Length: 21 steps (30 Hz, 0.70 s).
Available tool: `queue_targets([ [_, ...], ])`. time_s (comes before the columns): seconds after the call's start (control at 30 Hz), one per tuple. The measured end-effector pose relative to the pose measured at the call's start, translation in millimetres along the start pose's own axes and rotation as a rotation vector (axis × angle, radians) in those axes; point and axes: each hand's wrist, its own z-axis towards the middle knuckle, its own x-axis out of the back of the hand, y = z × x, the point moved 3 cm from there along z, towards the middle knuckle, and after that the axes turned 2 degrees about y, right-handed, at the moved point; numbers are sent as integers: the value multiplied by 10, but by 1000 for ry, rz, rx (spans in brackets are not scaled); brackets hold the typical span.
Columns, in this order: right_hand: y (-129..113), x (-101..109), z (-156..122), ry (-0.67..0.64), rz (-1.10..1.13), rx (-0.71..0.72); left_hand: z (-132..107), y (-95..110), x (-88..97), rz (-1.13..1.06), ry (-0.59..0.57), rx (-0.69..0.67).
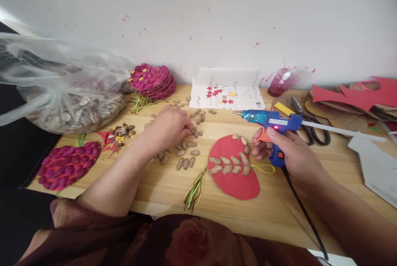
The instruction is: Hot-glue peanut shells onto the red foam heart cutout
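My right hand (288,150) is wrapped round a blue hot glue gun (273,120), fingers by its orange trigger (264,135). A red light glows on its body, and the nozzle points left above the table. Below the gun lies a red rounded paper cutout (234,185) with two rows of peanuts (227,169) across it and more along its upper right edge. My left hand (173,123) is over loose peanuts (186,163) left of the cutout. Its fingers are curled down, and what they hold, if anything, is hidden. A yellow-green tassel (195,191) hangs from the cutout's left side.
At left are a plastic bag (77,113) of shells, a finished purple peanut piece (70,164) and scraps (120,133). Behind stand stacked purple pieces (153,80), paper with stars (228,92) and a stained cup (282,83). Scissors (310,123) and red cardboard (350,98) lie right.
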Motion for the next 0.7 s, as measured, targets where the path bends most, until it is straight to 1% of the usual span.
queue_targets([
  [0.13, -20, -4, -11, 41, -21, -1, -5, 3, 12, -11, -12, 9],
  [0.2, -20, 4, -11, 46, -29, 12, -16, -25, 46, -103, 5, 71],
  [0.23, -14, 11, -11, 40, -31, 16, -25, -46, 68, -184, 23, 118],
  [0.33, 19, 31, -28, -10, -62, 40, -66, -94, 119, -575, 77, 266],
  [0.4, 38, 31, -63, -55, -105, 89, -88, -75, 120, -884, 75, 323],
  [0.47, 45, 22, -114, -86, -152, 176, -94, -14, 100, -1149, 62, 346],
  [0.53, 31, 3, -175, -118, -206, 309, -88, 68, 63, -1373, 51, 364],
  [0.6, 7, -18, -235, -154, -279, 433, -81, 155, 7, -1555, 7, 391],
  [0.63, -5, -28, -260, -173, -313, 479, -79, 195, -24, -1626, -32, 408],
  [0.7, -28, -42, -294, -206, -348, 517, -80, 260, -81, -1720, -116, 448],
])
